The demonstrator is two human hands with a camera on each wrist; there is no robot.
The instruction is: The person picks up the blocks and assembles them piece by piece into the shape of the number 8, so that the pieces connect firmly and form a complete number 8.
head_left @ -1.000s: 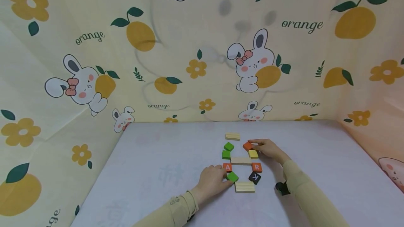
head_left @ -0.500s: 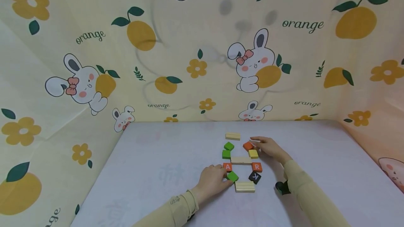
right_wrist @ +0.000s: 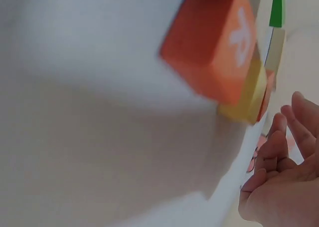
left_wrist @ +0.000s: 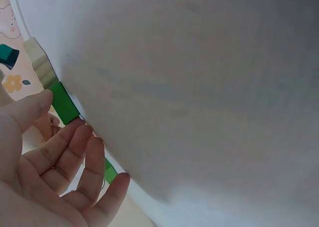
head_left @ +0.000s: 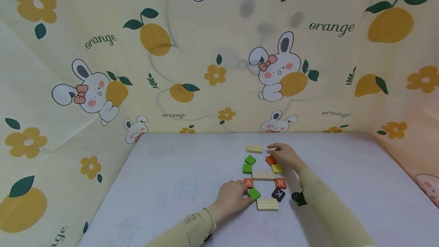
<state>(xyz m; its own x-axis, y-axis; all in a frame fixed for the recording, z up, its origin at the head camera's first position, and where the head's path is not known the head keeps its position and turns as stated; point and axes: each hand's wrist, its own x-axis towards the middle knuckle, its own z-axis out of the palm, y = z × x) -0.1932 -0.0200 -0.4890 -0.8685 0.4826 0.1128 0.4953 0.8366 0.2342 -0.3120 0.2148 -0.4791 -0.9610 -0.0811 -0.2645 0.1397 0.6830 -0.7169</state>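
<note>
My left hand rests on the table, its thumb and index finger at opposite ends of the near green block. In the left wrist view they pinch that green block. Beside its fingers lies an orange block marked A. My right hand, fingers extended and holding nothing, is over the far right of the layout. It is just beyond a plain orange block, with fingertips near the far wooden strip. A yellow block touches the orange one.
A middle wooden strip lies between the two block columns. An orange R block and a black letter block stand on the right, a near wooden strip in front. Two more green blocks are at the left.
My right hand has left the plain orange block and moved away and left, toward the far wooden strip. My left hand stays at the near green block.
</note>
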